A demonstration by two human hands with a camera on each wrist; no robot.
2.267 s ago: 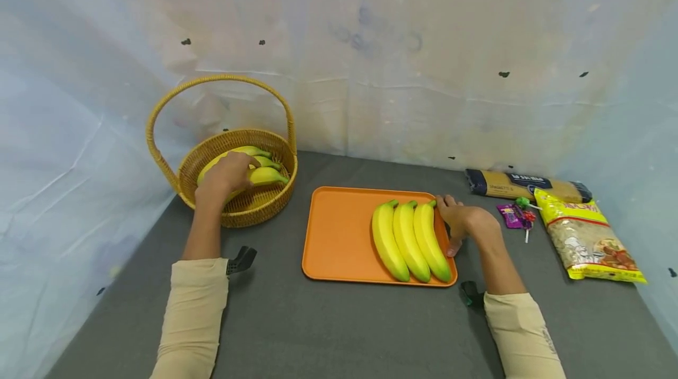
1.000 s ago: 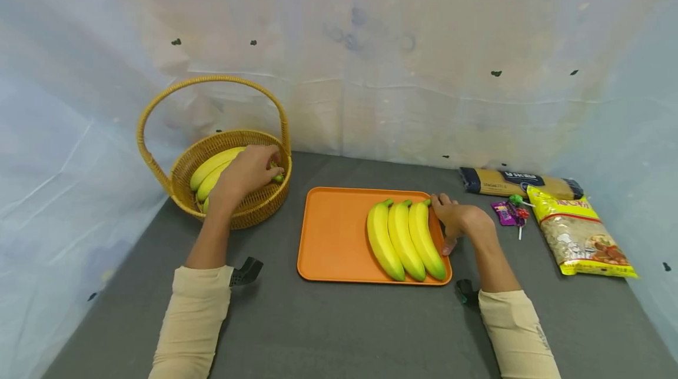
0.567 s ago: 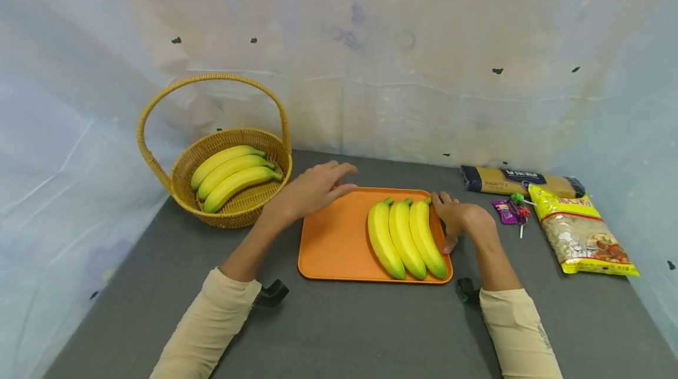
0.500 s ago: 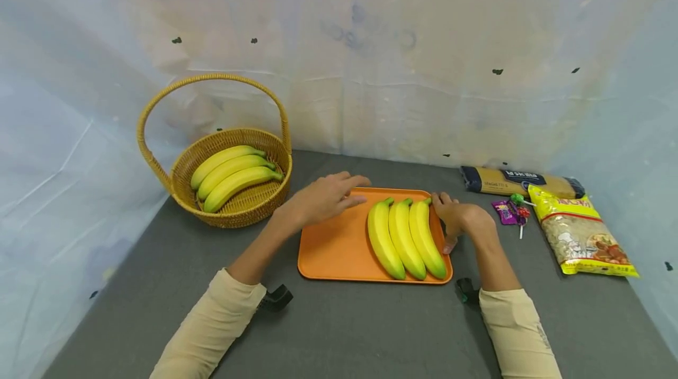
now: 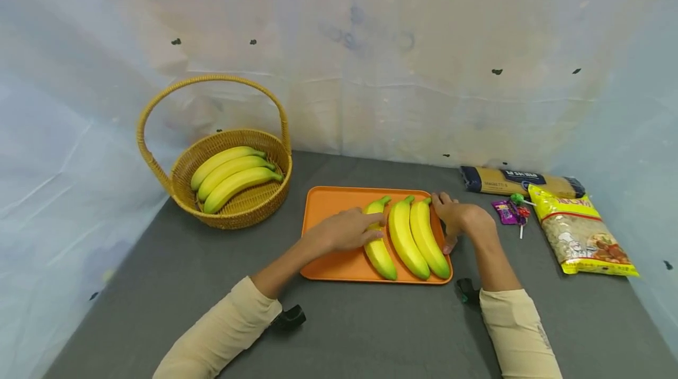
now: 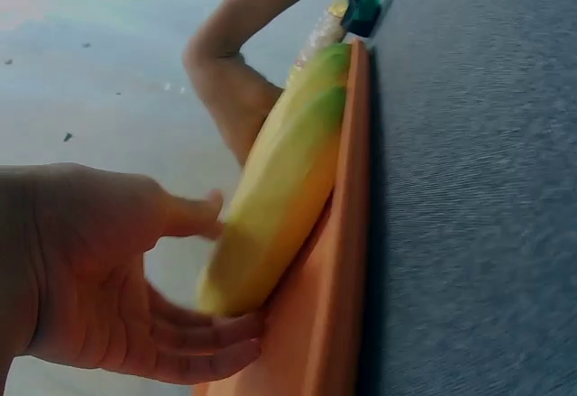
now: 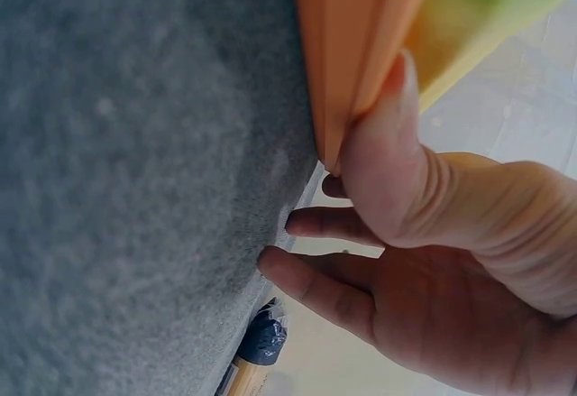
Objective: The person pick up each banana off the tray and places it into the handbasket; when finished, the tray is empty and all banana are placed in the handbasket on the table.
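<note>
My left hand [image 5: 341, 230] reaches over the orange tray [image 5: 331, 199] and grips the leftmost of three yellow bananas [image 5: 381, 258], thumb and fingers on either side of it. That banana stands slightly apart from the other two bananas [image 5: 405, 240]. In the left wrist view the thumb meets the banana [image 6: 270, 220], and the other fingers lie by its near end. On the tray's right edge rests my right hand [image 5: 454, 220]. Its thumb [image 7: 388, 161] touches the rim in the right wrist view, while the other fingers extend loosely at the tabletop.
A wicker basket [image 5: 254, 214] with a tall handle stands back left, holding three bananas [image 5: 241, 185]. At right lie a spaghetti pack [image 5: 521, 182], a purple candy packet [image 5: 505, 212], lollipops [image 5: 521, 212] and a yellow bag [image 5: 582, 232]. A sheeted wall [image 5: 371, 102] stands behind the table.
My left hand has left the bananas in the basket, crossed rightward and taken hold of the tray's leftmost banana, which has shifted slightly left. My right hand has stayed at the tray's edge.
</note>
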